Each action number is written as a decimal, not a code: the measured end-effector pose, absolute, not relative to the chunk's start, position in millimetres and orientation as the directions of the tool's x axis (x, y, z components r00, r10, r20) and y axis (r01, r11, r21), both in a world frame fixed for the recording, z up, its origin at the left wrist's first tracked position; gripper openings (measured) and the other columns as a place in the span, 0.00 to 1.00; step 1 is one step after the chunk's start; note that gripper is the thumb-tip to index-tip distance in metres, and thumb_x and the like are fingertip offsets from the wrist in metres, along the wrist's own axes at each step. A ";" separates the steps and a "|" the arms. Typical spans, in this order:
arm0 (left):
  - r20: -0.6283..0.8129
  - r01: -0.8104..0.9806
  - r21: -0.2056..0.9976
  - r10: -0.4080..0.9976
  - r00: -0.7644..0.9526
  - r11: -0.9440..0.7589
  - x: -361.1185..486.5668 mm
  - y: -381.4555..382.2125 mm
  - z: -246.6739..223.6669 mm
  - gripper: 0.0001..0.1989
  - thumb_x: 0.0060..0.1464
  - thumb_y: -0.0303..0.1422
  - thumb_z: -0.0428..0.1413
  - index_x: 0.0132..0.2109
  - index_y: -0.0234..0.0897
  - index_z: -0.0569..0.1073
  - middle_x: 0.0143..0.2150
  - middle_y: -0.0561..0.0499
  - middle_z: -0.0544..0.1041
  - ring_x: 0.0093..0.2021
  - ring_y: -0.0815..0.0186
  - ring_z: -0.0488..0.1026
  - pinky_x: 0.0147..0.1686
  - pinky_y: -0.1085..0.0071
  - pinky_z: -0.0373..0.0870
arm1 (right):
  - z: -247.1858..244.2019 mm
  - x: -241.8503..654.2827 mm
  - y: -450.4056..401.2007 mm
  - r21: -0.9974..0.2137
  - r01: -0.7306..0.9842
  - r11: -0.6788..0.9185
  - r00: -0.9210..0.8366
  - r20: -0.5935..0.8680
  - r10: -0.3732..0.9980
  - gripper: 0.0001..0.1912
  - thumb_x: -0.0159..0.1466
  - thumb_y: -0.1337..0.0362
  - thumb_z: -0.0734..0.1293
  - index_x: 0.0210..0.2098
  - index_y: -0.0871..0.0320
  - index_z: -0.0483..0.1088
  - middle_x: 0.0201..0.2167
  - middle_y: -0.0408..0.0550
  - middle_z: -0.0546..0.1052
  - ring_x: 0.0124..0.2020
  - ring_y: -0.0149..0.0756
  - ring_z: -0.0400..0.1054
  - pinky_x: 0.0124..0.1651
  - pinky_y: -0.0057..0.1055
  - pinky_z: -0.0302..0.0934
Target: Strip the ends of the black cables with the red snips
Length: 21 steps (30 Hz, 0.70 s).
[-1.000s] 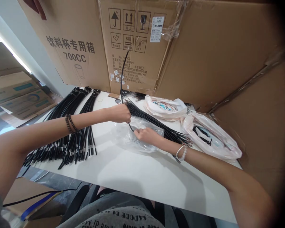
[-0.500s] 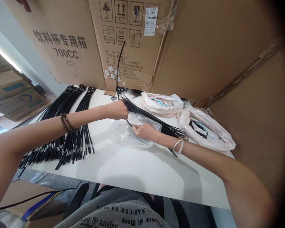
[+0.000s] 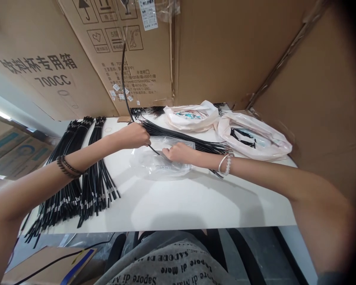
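My left hand (image 3: 134, 135) is closed around a black cable (image 3: 124, 79), whose long part curves up in front of the carton. The cable's lower end sticks out of the fist toward my right hand (image 3: 179, 152). That hand is closed at the clear plastic bag (image 3: 154, 170); what its fingers hold is hidden. Behind both hands a bundle of thin black cables (image 3: 178, 135) lies slantwise on the table.
Bundles of black cables (image 3: 99, 174) with pale tags cover the left of the white table (image 3: 172, 206). Two white bags, one with blue-tipped pieces (image 3: 192, 114), one with black pieces (image 3: 245, 137), lie back right. Large cartons (image 3: 213, 51) stand behind.
The view has shifted, so the cartons appear further left. A small gap now shows between the cable's lower end and my right hand's fingertips, where they met before.
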<state>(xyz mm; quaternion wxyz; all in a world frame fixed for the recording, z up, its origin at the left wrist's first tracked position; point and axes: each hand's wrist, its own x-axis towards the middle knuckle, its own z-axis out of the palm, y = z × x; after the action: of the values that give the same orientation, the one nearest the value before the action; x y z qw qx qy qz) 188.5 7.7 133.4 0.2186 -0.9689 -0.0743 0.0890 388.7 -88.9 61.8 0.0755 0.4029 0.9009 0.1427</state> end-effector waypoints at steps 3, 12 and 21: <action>-0.144 0.069 -0.451 0.149 0.978 -0.890 185.5 8.7 133.1 0.13 0.55 0.23 0.54 0.24 0.39 0.76 0.23 0.51 0.78 0.24 0.67 0.71 0.23 0.69 0.47 | 62.8 392.6 -91.7 0.313 0.695 0.647 -0.669 -0.049 0.742 0.13 0.65 0.79 0.55 0.43 0.67 0.67 0.25 0.54 0.78 0.26 0.37 0.72 0.29 0.28 0.54; -0.124 0.019 -0.498 0.093 0.988 -0.867 181.8 8.0 130.6 0.13 0.52 0.18 0.54 0.25 0.38 0.76 0.23 0.52 0.77 0.25 0.65 0.72 0.28 0.67 0.56 | 60.5 382.5 -91.0 0.298 0.667 0.683 -0.693 -0.088 0.716 0.15 0.66 0.79 0.52 0.47 0.67 0.66 0.27 0.54 0.79 0.29 0.38 0.75 0.26 0.29 0.49; -0.088 0.039 -0.484 0.093 0.992 -0.874 179.7 7.4 126.9 0.14 0.52 0.18 0.54 0.25 0.38 0.75 0.22 0.52 0.76 0.26 0.65 0.72 0.29 0.66 0.58 | 56.4 379.5 -88.0 0.272 0.655 0.705 -0.709 -0.101 0.698 0.14 0.66 0.79 0.54 0.44 0.66 0.67 0.28 0.54 0.80 0.29 0.37 0.74 0.27 0.29 0.47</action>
<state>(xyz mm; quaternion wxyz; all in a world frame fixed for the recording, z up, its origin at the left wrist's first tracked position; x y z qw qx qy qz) 179.7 7.4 126.9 0.2486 -0.9665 -0.0340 0.0540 379.5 -88.0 56.4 0.0987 0.3686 0.9180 0.1085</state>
